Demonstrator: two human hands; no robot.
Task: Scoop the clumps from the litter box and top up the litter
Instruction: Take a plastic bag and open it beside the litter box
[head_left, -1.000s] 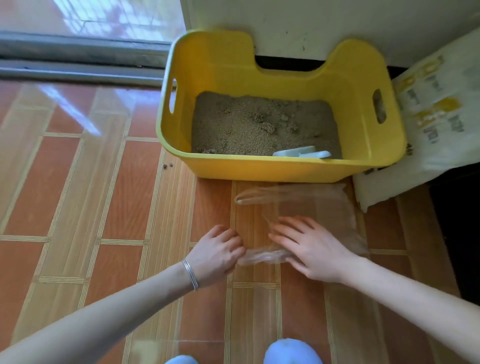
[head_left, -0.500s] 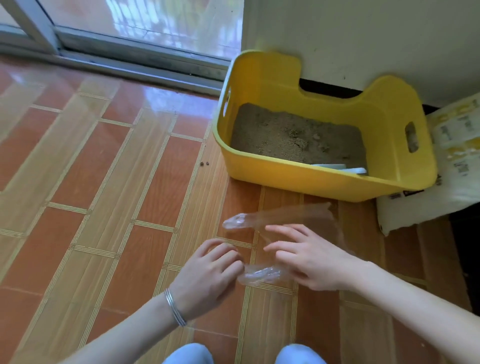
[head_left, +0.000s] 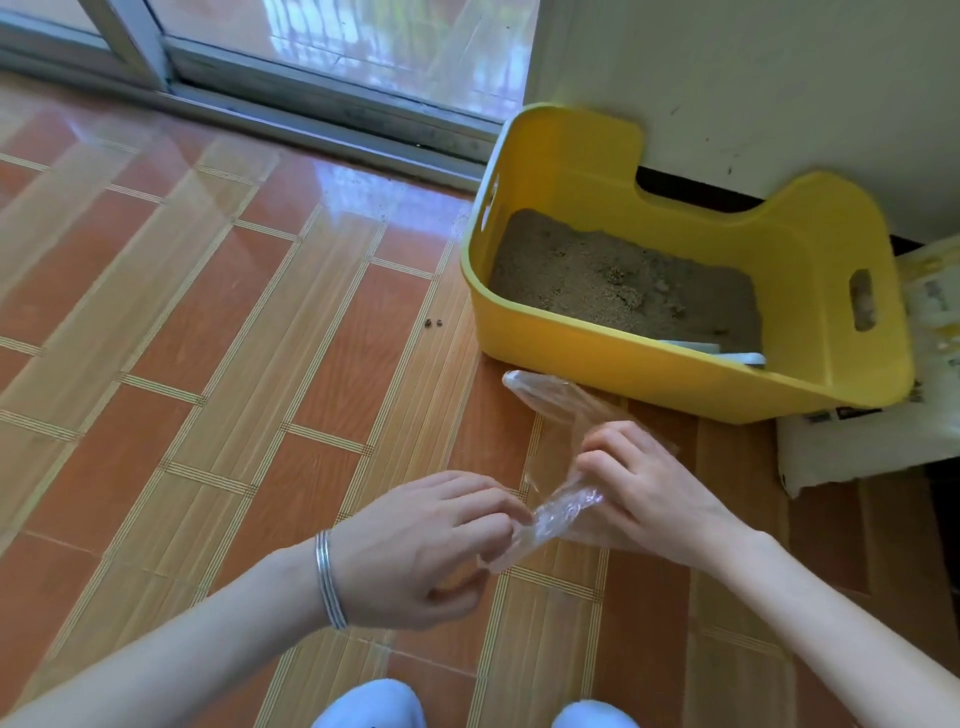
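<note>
Near the yellow litter box (head_left: 675, 374) on the tiled floor (head_left: 208, 364): left hand (head_left: 415, 545), grip pinched on a clear plastic bag (head_left: 561, 512), right hand (head_left: 649, 488) clamped on the same bag just beside, white scoop (head_left: 737, 356) inside on grey litter (head_left: 613, 286), litter sack (head_left: 883, 441) against the box's right, print too blurred to read.

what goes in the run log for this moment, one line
stage: bag prep | left hand: pinching bag | right hand: on bag | scoop: in box | clumps: unscooped
</note>
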